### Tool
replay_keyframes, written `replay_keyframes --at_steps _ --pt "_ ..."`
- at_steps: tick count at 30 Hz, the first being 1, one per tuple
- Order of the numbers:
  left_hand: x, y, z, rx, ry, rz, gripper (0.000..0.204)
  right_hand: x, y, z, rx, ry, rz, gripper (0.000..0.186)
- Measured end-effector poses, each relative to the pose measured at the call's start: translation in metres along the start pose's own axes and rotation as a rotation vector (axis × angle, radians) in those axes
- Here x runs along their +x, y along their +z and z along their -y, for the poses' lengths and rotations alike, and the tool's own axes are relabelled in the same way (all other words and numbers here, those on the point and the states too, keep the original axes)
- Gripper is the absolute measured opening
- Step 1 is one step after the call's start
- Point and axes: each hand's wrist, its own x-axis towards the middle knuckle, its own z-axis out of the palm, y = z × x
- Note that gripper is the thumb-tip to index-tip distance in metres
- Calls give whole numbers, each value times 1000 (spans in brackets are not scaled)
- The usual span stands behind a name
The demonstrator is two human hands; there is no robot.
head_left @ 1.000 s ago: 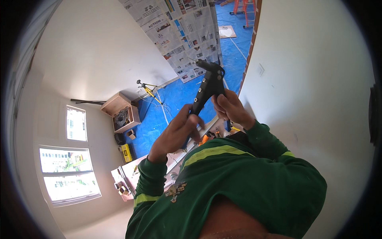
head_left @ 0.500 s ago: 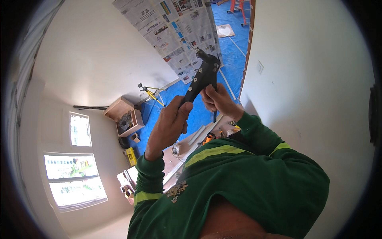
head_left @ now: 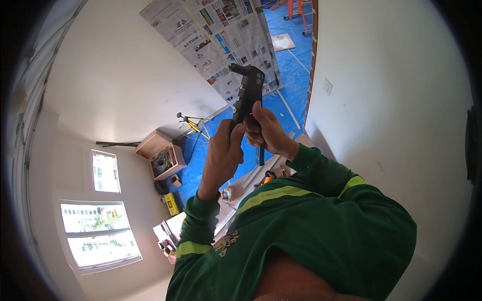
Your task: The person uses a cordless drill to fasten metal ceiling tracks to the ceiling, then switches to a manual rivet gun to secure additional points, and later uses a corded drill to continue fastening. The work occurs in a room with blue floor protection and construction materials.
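A black hand riveter (head_left: 247, 98) is held up in front of my chest, its nose (head_left: 238, 68) pointing to the upper left and a thin pin showing at the tip. Small round metal pieces sit along one handle. My left hand (head_left: 221, 153) is closed around that handle's lower end. Around the other handle (head_left: 260, 156) my right hand (head_left: 271, 131) is wrapped, with the handle's end sticking out below the fingers. Both hands are close together. Behind the tool stands a tall panel (head_left: 221, 45) covered in newspaper; I cannot tell whether the nose touches it.
Blue sheeting (head_left: 196, 173) covers the floor. Beyond my left hand are a yellow tripod (head_left: 193, 125), an open wooden box (head_left: 173, 161) with coiled material and a yellow case (head_left: 171, 203). A workbench with metal strips (head_left: 257, 173) lies below my hands. An orange ladder (head_left: 297, 15) stands far off.
The riveter's nose has swung left and tilted flatter. My two hands and the handles have come closer together, both hands still gripping.
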Motion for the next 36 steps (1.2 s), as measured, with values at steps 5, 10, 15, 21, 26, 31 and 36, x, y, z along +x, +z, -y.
replay_keyframes --at_steps 5,10,15,21,26,31,36 --pt "1 -28 6 -17 -87 79 35 -2 -2 9 -216 85 29 49" --pt "0 -27 5 -39 -16 46 37 5 12 5 42 60 67 44" --pt "3 -33 3 17 -55 13 40 14 26 8 -97 30 29 46" --pt "-4 -72 0 -6 92 108 40 10 38 27 -109 -17 138 55" --pt "-11 -104 -39 -26 191 143 40 27 70 48 -121 -154 491 78" --pt "-11 -140 -99 56 389 -158 34 56 130 88 -173 -374 613 88" --pt "-13 -176 -160 128 727 -544 45 91 195 133 -149 -555 736 89"
